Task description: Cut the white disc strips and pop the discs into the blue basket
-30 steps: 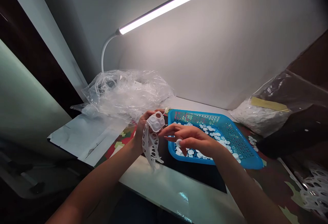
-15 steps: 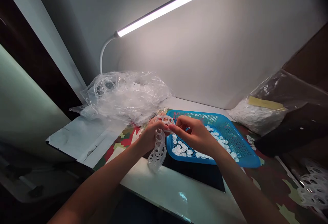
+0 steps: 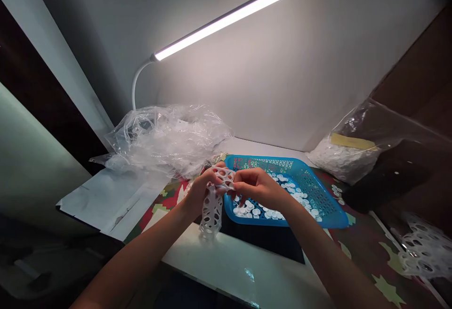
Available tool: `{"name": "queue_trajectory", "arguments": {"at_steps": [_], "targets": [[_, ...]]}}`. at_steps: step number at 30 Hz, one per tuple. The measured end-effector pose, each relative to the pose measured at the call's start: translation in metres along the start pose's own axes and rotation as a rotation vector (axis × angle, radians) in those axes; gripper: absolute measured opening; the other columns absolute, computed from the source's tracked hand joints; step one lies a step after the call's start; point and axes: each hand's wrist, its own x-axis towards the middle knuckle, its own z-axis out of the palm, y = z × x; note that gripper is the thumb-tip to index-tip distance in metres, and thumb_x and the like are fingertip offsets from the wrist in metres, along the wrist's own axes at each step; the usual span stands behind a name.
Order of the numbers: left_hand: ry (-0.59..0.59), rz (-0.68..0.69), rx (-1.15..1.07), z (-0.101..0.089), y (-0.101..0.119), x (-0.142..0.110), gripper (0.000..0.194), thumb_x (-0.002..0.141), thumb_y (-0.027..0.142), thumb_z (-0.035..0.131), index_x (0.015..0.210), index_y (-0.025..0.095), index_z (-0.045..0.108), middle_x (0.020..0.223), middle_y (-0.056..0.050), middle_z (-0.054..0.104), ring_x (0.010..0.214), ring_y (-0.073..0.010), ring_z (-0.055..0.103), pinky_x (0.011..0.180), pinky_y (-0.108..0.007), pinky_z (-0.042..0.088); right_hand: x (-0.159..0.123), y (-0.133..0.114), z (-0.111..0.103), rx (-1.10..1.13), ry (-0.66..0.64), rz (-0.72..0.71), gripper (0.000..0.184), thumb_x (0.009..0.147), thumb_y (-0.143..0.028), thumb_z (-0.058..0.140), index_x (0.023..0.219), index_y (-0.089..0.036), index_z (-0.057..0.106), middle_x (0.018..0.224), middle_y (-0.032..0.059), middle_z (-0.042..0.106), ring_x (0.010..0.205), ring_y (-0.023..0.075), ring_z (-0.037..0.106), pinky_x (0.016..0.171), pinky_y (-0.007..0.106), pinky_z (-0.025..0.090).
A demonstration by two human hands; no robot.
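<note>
A whitish plastic strip (image 3: 212, 212) full of round holes hangs down from my left hand (image 3: 200, 189), whose fingers are closed around its upper part. My right hand (image 3: 263, 187) pinches at the right end of the same strip, its thumb and forefinger together at the edge. Whether a small disc is between those fingertips is too small to tell. Just under and beyond my right hand sits a blue plastic basket (image 3: 337, 217), and white round discs (image 3: 273, 214) lie scattered over its bottom.
A crumpled clear plastic bag (image 3: 169, 142) lies at the back left beside a white sheet (image 3: 102, 200). On the right are a clear bag of white pieces (image 3: 344, 158), a few loose discs (image 3: 338, 191) and more holed strips (image 3: 425, 248). A lit lamp (image 3: 226, 19) hangs above.
The view has shifted slightly. The upper part of the strip is turned, showing its holes more openly between my hands. Both hands keep their hold on it.
</note>
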Motion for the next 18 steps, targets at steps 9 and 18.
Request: {"name": "queue_trajectory", "arguments": {"at_steps": [9, 18], "targets": [[0.017, 0.002, -0.162, -0.009, 0.002, 0.004, 0.015, 0.050, 0.017, 0.047, 0.062, 0.019, 0.037, 0.037, 0.009, 0.026, 0.030, -0.0058, 0.027, 0.035, -0.018, 0.027, 0.006, 0.014, -0.001, 0.223, -0.130, -0.220, 0.027, 0.072, -0.029, 0.070, 0.054, -0.015, 0.056, 0.077, 0.0022, 0.057, 0.070, 0.0112, 0.052, 0.065, 0.025, 0.047], [0.034, 0.010, -0.216, -0.014, 0.001, 0.007, 0.015, 0.050, 0.014, 0.050, 0.060, 0.018, 0.040, 0.046, 0.005, 0.036, 0.035, -0.0057, 0.033, 0.036, -0.018, 0.026, -0.004, 0.000, -0.014, 0.041, -0.190, -0.213, 0.029, 0.079, -0.029, 0.063, 0.055, -0.016, 0.053, 0.098, 0.0059, 0.054, 0.089, 0.0158, 0.055, 0.076, 0.032, 0.050]]}}
